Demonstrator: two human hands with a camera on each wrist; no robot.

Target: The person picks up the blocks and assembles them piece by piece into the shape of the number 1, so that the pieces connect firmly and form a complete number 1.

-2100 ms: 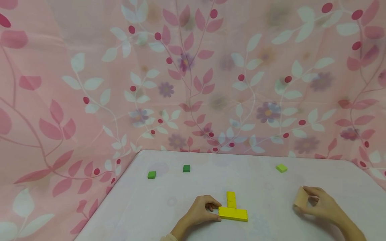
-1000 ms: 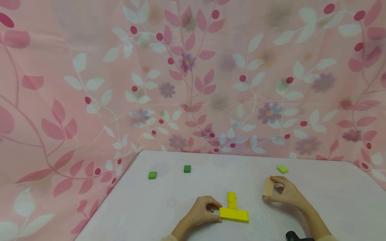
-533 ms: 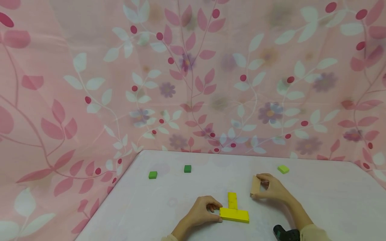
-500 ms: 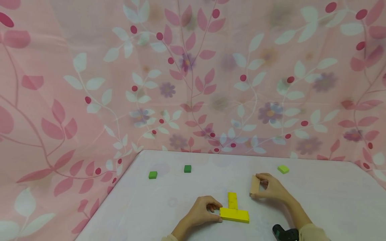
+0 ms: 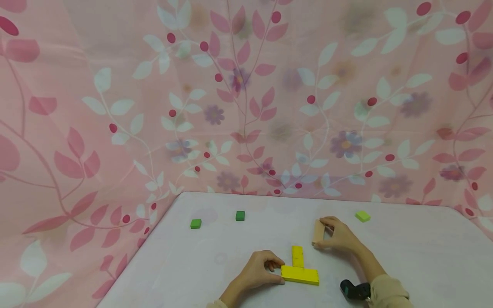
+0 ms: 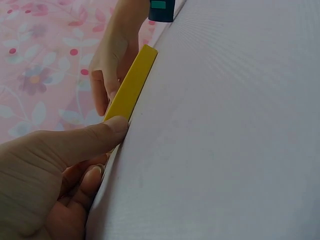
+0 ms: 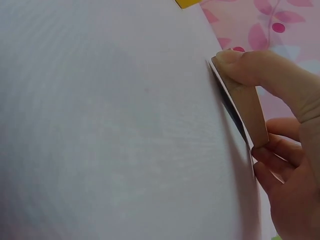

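Note:
Two yellow blocks form an upside-down T on the white table. The long yellow block (image 5: 300,275) lies crosswise, and the short yellow block (image 5: 298,256) stretches away from its back edge. My left hand (image 5: 259,270) pinches the left end of the long one, its thumb (image 6: 95,142) along the near side. Between thumb and fingers, my right hand (image 5: 340,236) grips a plain wooden block (image 5: 318,232) by its two ends. In the right wrist view the wooden block (image 7: 245,107) is close over the tabletop, with a dark shadow beneath. It is right of and behind the short yellow block.
Toward the back left lie a green block (image 5: 196,223) and a darker green block (image 5: 240,215). A lime-green block (image 5: 363,216) sits behind my right hand. A black device (image 5: 354,290) is at my right wrist. Pink floral cloth (image 5: 246,107) hangs behind the white table (image 5: 161,261).
My right hand has carried the wooden block leftward, from the right side of the table to near the short yellow block. The left hand keeps its hold on the long yellow block.

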